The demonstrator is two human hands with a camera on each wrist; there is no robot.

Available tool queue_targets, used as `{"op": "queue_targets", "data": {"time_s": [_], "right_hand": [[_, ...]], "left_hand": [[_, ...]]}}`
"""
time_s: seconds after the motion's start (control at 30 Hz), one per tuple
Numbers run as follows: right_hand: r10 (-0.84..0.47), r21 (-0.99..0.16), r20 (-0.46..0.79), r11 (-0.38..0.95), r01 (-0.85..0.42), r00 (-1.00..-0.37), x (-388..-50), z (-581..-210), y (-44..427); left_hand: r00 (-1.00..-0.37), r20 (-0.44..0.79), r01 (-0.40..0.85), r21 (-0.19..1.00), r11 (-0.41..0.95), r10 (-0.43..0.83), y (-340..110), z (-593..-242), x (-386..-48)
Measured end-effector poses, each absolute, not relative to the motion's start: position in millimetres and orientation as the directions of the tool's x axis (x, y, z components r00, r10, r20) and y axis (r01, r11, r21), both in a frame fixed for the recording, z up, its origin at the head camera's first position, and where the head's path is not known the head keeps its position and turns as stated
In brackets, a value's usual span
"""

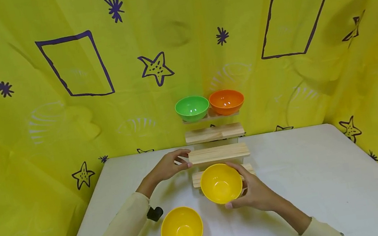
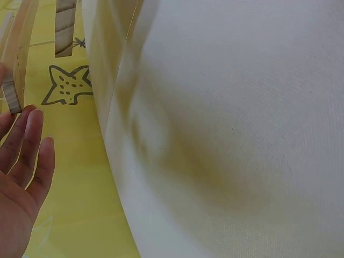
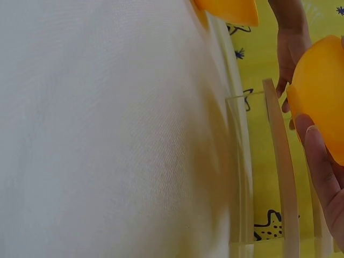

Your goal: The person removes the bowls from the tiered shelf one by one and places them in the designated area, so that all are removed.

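Note:
In the head view my right hand (image 1: pixel 257 193) holds a yellow bowl (image 1: pixel 221 184) by its right side, mouth toward me, in front of the lowest step of a wooden tiered stand (image 1: pixel 218 153). The right wrist view shows the bowl (image 3: pixel 320 97) from outside, fingers against its wall. My left hand (image 1: pixel 170 165) holds the left end of a middle step between thumb and fingers; in the left wrist view the other fingers (image 2: pixel 40 172) stretch loosely. A second yellow bowl (image 1: pixel 182 230) sits on the table near the left forearm. The top step carries a green bowl (image 1: pixel 192 108) and an orange bowl (image 1: pixel 227 102).
The stand is on a white-covered table (image 1: pixel 312 181), near its back edge. A yellow curtain (image 1: pixel 186 53) with dark drawn stars and frames hangs behind and on both sides. Part of the lowest step (image 1: pixel 198 179) is hidden behind the held bowl.

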State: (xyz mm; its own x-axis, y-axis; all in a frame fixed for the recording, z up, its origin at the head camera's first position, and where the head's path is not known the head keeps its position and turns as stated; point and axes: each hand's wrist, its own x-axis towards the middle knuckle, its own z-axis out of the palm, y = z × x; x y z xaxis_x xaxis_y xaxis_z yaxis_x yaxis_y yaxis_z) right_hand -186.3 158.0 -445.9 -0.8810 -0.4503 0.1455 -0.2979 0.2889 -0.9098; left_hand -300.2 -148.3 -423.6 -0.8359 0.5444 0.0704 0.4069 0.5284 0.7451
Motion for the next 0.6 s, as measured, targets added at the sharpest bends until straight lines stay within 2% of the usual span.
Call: {"op": "queue_targets", "data": {"time_s": [0.6], "right_hand": [[-0.47,-0.902,0.133,0.307,-0.303,-0.873,-180.4,-448.2,168.7]], "left_hand": [[-0.829,0.084,0.418,0.749,0.514,0.552,-149.1,-425.7,-301.3]]}}
